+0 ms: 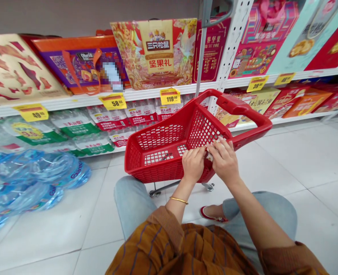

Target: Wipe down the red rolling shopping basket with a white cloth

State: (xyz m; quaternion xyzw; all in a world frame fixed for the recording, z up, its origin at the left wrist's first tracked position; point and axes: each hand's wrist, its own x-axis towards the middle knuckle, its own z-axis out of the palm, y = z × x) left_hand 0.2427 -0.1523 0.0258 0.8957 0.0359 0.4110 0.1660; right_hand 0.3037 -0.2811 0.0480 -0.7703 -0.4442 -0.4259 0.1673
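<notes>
I crouch on a tiled shop floor before a red plastic shopping cart (pixel 169 145) with a mesh basket and a thick red handle (pixel 243 110). My left hand (pixel 193 164) and my right hand (pixel 224 160) are both at the basket's near rim, fingers curled together. Between them shows a small pale crumpled thing (pixel 210 154), too small to name. A thin gold bangle (pixel 178 199) circles my left wrist. The basket looks bare inside.
Shelves (pixel 146 95) ahead carry boxed gift sets above and packs of bottled water (pixel 105 122) below, with yellow price tags (pixel 170 96). Large blue water jugs (pixel 37 179) lie on the floor at left. Open white tiles stretch to the right.
</notes>
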